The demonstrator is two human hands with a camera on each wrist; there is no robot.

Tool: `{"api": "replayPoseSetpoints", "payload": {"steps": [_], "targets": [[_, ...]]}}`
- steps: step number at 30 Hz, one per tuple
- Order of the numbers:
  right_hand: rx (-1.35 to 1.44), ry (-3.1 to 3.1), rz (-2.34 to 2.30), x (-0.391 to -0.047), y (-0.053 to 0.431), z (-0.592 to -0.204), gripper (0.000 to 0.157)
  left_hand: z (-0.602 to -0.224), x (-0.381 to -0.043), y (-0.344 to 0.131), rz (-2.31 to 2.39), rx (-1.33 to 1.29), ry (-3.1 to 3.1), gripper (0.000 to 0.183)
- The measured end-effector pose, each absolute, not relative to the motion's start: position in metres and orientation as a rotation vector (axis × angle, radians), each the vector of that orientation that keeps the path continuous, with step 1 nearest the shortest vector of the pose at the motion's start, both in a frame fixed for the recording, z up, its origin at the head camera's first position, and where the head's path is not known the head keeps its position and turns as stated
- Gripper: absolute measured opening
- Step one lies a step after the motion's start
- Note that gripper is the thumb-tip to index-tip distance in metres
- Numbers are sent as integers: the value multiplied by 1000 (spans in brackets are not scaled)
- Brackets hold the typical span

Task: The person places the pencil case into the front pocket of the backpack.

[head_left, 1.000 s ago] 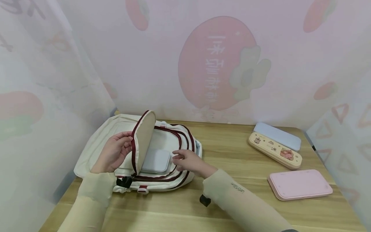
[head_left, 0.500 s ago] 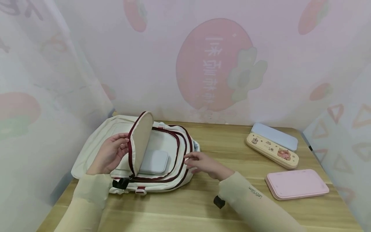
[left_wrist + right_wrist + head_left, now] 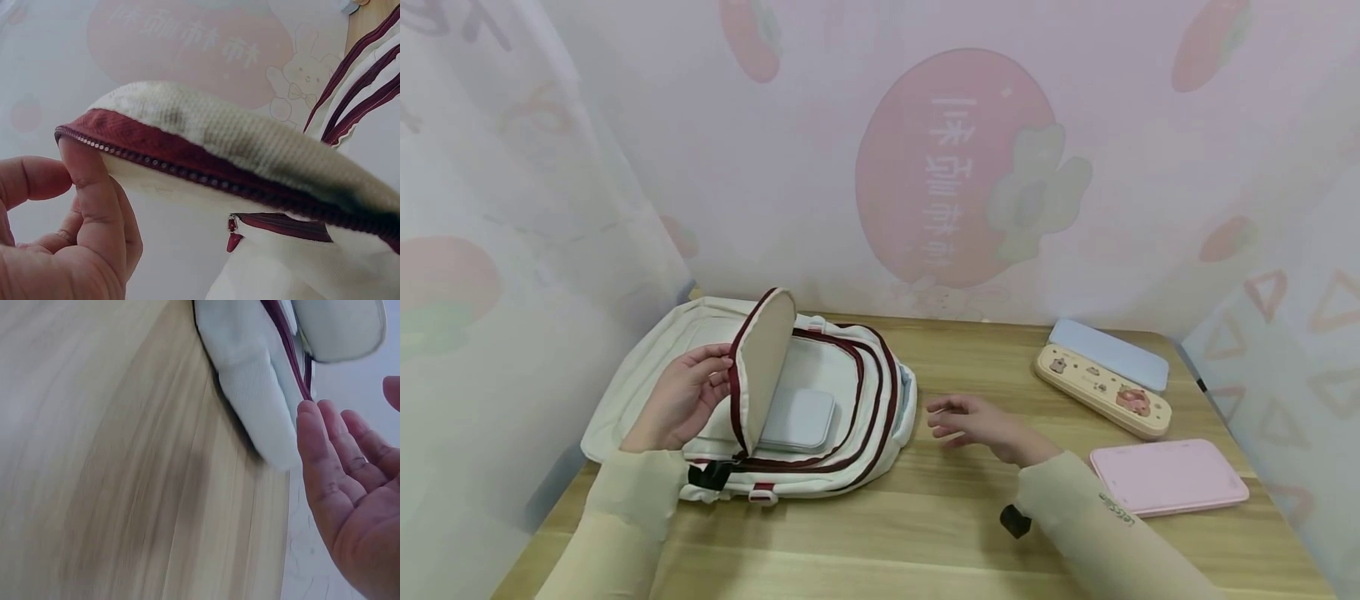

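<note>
A cream backpack [image 3: 827, 479] with dark red zipper trim lies on the left of the table. My left hand [image 3: 688, 396] pinches the zippered edge of its front pocket flap [image 3: 766, 367] and holds the flap raised; the left wrist view shows thumb and finger at the flap's zipper teeth [image 3: 156, 164]. Inside the open pocket rests a pale blue-white flat case [image 3: 799, 419], partly hidden behind the flap. My right hand [image 3: 981, 427] is over the table to the right of the backpack, fingers loosely bent and holding nothing. In the right wrist view its fingers [image 3: 315, 447] appear relaxed.
At the right of the wooden table [image 3: 865, 550] lie a light blue case [image 3: 1108, 352], a yellow pencil case [image 3: 1105, 387] with cartoon animals, and a pink case [image 3: 1172, 475], partly behind my right sleeve. Printed curtains [image 3: 760, 167] stand around the table's back and sides.
My right hand has moved right, from beside the case in the pocket to over the table past the backpack. My left hand keeps holding the flap up.
</note>
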State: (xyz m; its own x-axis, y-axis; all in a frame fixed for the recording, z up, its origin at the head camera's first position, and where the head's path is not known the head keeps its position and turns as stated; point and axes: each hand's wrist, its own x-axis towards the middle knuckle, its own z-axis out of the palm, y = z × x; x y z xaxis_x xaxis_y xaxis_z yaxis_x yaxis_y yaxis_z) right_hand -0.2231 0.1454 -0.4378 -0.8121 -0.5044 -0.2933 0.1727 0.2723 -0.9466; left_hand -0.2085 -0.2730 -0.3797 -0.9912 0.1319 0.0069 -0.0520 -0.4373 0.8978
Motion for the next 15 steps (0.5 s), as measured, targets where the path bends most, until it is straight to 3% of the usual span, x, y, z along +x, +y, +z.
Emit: {"api": "replayPoseSetpoints", "payload": {"steps": [15], "targets": [[-218, 2012, -1649, -217, 204, -438, 51, -380, -209, -270, 2580, 139, 1567, 24]]}}
